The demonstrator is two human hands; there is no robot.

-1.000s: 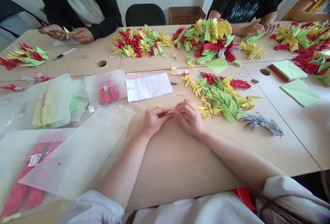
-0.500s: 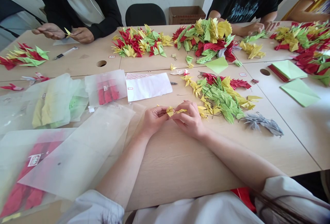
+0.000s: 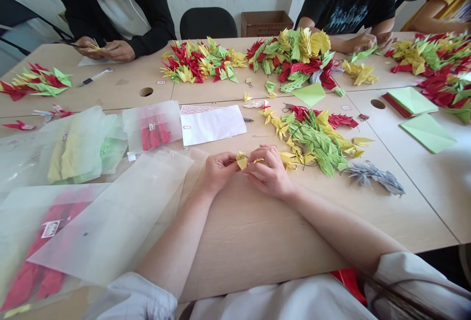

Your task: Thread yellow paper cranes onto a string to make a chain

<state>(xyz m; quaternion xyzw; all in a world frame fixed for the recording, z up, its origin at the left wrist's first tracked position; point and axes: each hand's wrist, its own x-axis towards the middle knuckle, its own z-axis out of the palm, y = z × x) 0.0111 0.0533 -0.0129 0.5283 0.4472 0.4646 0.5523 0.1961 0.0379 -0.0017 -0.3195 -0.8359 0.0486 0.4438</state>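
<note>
Between thumb and fingers, my left hand (image 3: 220, 172) pinches a small yellow folded-paper crane (image 3: 241, 160). My right hand (image 3: 270, 170) is closed just beside it, with another bit of yellow folded paper (image 3: 258, 160) showing among its fingers. A thin dark line like thread appears between the two hands. Just beyond my right hand lie strung yellow paper cranes (image 3: 290, 160) with dark cords, bunched against a green strand of folded cranes (image 3: 316, 143). A grey strand (image 3: 376, 177) rests to the right.
Clear plastic bags (image 3: 110, 217), some holding red or yellow strands, cover the left side. A white sheet (image 3: 213, 124) and pen (image 3: 248, 120) lie ahead. Farther back are heaps of coloured cranes (image 3: 202, 62), green paper squares (image 3: 429, 132) and co-workers' hands (image 3: 117, 51).
My hands have drawn slightly apart, and the yellow crane has tipped and moved a little left. Across the table, the left co-worker's hands have come together around yellow paper.
</note>
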